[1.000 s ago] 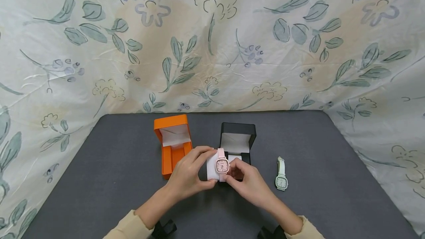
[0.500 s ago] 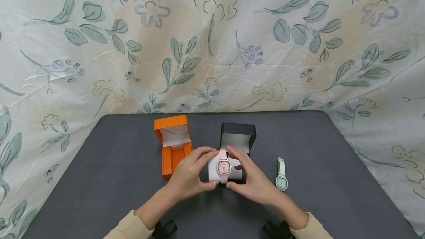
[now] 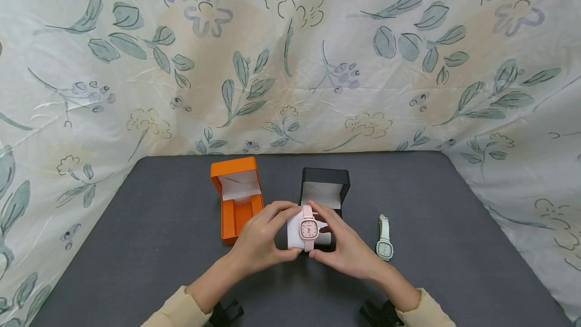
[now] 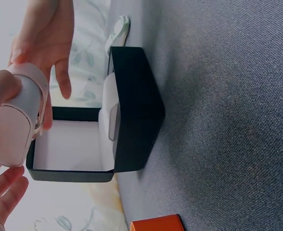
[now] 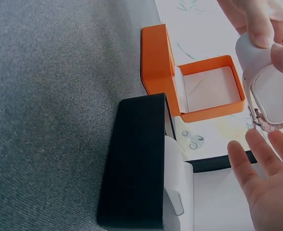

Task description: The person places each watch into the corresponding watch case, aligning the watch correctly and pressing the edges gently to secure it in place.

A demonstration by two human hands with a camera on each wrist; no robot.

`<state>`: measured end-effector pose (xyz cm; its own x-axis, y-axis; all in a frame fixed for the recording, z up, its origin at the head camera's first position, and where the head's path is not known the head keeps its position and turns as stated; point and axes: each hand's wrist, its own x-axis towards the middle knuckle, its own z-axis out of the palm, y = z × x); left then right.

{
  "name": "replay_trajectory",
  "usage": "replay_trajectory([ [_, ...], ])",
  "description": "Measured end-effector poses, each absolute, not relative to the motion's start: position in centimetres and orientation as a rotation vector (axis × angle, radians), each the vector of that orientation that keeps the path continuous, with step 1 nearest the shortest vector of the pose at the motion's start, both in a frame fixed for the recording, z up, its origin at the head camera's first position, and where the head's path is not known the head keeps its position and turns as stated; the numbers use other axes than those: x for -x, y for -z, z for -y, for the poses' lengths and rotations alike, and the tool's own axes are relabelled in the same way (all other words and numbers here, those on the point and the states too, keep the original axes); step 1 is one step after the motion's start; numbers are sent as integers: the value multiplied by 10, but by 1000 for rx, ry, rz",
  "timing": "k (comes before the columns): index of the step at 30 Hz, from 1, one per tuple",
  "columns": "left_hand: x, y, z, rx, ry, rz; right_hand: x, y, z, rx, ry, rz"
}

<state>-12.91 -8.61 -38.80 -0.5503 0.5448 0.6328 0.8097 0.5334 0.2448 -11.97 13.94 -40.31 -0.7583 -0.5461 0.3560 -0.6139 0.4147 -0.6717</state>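
Note:
A pink wristwatch (image 3: 309,229) with a square face is wrapped around a small white cushion (image 3: 294,231), held up in front of the open black box. My left hand (image 3: 260,238) grips the cushion from its left side, thumb below and fingers above. From the right, my right hand (image 3: 349,249) holds the watch and cushion, its thumb at the lower strap and a fingertip at the upper strap. The right wrist view shows the strap's metal buckle (image 5: 259,118) under the cushion; several right fingers (image 5: 262,161) are spread near it.
The black box (image 3: 326,175) stands with its lid up; a white cushion (image 4: 110,98) sits inside it. To its left is an open orange box (image 3: 233,166). A pale green watch (image 3: 385,238) lies at the right on the grey tabletop (image 3: 431,206). Floral cloth (image 3: 290,100) hangs behind.
My right hand has shifted from pinching beside the watch to spanning its strap above and below. The watch and cushion have moved slightly right. My left hand keeps its grip.

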Motion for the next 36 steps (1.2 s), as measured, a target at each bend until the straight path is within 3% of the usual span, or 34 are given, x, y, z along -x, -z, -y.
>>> replay_trajectory([
  [36, 129, 387, 84, 1196, 840, 2284, 123, 402, -143, -1044, -1399, 2527],
])
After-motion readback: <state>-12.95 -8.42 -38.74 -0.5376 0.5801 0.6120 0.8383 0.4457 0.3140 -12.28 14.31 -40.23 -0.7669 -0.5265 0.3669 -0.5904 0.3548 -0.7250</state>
